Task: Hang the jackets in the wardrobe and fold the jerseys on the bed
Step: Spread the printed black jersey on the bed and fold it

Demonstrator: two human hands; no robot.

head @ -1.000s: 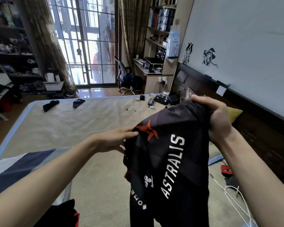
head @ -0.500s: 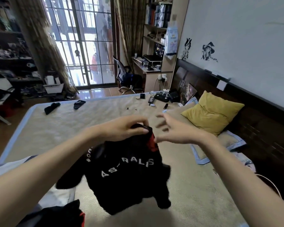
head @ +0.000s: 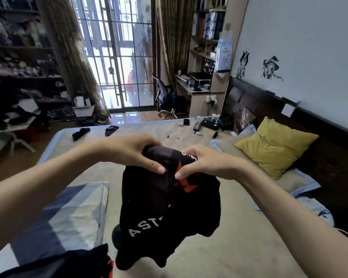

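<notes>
A black jersey [head: 165, 213] with a red star and white lettering hangs bunched in the air above the bed [head: 239, 247]. My left hand [head: 137, 151] grips its top edge from the left, thumb on the front. Close beside it, my right hand [head: 205, 162] pinches the same top edge from the right. The two thumbs almost touch. A striped blue, white and grey garment [head: 68, 213] lies flat on the bed at the left. Another black and red garment [head: 84, 263] lies at the bottom left corner.
A yellow pillow [head: 275, 145] leans at the headboard on the right. Small dark items [head: 80, 133] and electronics [head: 209, 124] lie along the bed's far edge. A desk with an office chair [head: 167, 99] stands beyond, beside the barred glass door. Cluttered shelves fill the left wall.
My right hand let go of the jersey's high end, came down and took its top edge again next to my left hand. The jersey dropped from stretched to bunched and hanging.
</notes>
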